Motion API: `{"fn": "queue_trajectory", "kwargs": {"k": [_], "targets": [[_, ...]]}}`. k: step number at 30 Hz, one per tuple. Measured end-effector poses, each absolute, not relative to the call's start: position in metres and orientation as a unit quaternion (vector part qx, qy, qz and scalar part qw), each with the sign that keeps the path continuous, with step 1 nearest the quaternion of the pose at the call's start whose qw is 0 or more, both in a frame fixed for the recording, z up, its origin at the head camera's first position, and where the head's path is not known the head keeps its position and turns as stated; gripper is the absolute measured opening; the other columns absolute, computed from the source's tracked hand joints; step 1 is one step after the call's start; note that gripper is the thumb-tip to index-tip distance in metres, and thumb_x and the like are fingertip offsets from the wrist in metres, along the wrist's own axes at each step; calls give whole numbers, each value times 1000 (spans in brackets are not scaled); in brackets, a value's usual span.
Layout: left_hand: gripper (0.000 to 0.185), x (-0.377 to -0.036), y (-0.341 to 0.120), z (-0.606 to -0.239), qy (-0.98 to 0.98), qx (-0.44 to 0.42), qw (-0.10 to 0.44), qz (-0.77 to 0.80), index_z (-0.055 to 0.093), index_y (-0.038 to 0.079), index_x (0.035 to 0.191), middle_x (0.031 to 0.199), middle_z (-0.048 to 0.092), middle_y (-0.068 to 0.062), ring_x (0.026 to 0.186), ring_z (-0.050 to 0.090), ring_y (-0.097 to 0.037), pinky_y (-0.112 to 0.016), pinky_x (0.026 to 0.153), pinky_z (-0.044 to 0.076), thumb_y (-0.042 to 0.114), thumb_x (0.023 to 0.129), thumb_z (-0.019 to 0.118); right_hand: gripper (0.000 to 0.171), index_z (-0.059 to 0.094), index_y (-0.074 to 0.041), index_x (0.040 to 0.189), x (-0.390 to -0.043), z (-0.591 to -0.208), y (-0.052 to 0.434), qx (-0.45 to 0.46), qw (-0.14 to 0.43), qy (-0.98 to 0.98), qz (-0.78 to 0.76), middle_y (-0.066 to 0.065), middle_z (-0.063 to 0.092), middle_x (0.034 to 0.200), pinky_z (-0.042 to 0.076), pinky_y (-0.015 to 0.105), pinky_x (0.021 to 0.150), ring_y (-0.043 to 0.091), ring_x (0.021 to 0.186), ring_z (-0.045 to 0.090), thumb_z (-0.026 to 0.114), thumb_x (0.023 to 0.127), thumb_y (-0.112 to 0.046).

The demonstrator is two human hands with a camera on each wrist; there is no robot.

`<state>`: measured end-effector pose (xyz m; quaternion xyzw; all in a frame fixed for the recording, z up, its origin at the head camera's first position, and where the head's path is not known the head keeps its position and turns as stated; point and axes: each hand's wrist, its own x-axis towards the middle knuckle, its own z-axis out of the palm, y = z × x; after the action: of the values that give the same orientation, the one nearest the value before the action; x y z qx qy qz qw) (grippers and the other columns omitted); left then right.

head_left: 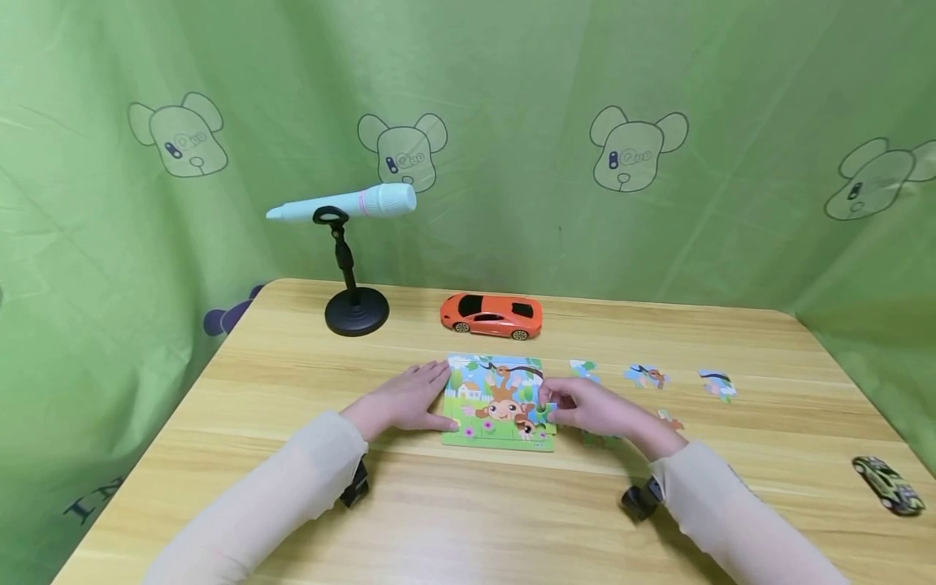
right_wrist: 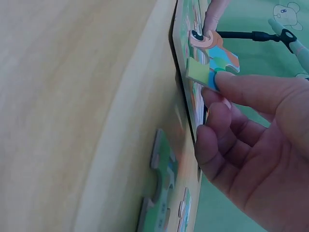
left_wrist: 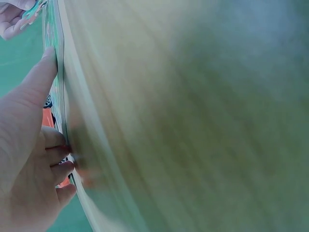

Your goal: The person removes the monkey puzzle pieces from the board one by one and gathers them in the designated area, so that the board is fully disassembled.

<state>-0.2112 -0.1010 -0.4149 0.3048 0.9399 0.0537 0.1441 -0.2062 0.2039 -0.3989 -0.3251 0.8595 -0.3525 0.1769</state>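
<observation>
The right hand pinches a puzzle piece at the puzzle board, mid-frame. The left hand lies spread, steadying the board. If that hand slips, the piece could jam crooked.

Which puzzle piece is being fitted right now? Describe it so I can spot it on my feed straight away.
Start at the monkey puzzle board in the middle of the wooden table, in front of the orange car. At the board's right edge, the right hand pinches a blue-and-green piece. Unlike the loose pieces lying flat to the right, it is the only one held in fingers, tilted over the board.
</observation>
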Motion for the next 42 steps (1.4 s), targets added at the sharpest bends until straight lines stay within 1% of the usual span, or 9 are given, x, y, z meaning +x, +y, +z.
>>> {"fn": "queue_trajectory", "kwargs": {"k": [6,12,20,24,27,31,35,39,42], "targets": [[95,-211,-101,-416,940,306,143,49,16,2,146,152,11,-11,138,10,-26,-38,111,10,66,83,47,11,53,-9,87,-205,-397,209,-327,178,855,-361,1,46,71,39,24,55,14,64,43,63,86,-4],[96,-212,-102,-417,940,305,141,51,16,2,146,152,11,-12,138,10,-26,-38,111,10,66,82,47,11,55,-10,88,-202,-394,222,-320,168,859,-363,1,48,74,41,24,56,14,66,44,63,85,-4],[95,-211,-101,-416,940,306,142,49,16,2,146,152,11,-12,138,10,-26,-38,111,10,66,83,47,9,55,-8,91,-196,-388,255,-307,158,860,-376,1,47,71,39,23,52,11,62,43,62,86,-4],[95,-211,-101,-415,940,306,142,49,16,2,146,152,11,-12,138,10,-26,-38,111,10,65,83,47,8,55,-5,91,-193,-383,279,-313,144,853,-392,0,45,69,38,22,49,8,59,41,60,87,-2],[95,-210,-101,-415,940,307,141,50,17,1,146,152,11,-12,137,11,-26,-38,111,10,65,83,47,7,55,-4,93,-191,-382,300,-303,130,855,-401,-1,45,67,39,24,46,7,57,41,59,88,-2],[94,-210,-100,-413,940,307,141,53,17,1,146,152,11,-12,137,11,-26,-38,111,10,64,83,48,7,57,-4,96,-190,-383,335,-263,105,876,-391,1,48,65,41,27,45,9,53,44,58,89,-4],[94,-209,-101,-412,940,306,143,55,17,1,146,152,11,-13,137,10,-26,-38,111,10,64,83,48,6,58,-3,96,-186,-384,371,-224,80,899,-368,2,49,64,39,29,45,14,53,45,57,90,-4],[94,-209,-101,-412,940,304,145,56,16,1,146,152,10,-12,137,10,-26,-38,111,9,64,83,48,5,58,0,92,-182,-385,403,-205,77,914,-343,1,51,68,38,29,46,13,56,45,54,92,-3],[95,-209,-101,-412,940,302,145,58,16,1,146,152,11,-12,138,10,-26,-38,111,9,64,83,48,10,60,2,90,-179,-387,421,-179,82,930,-312,1,56,74,40,26,49,9,60,47,53,92,-4]]}}
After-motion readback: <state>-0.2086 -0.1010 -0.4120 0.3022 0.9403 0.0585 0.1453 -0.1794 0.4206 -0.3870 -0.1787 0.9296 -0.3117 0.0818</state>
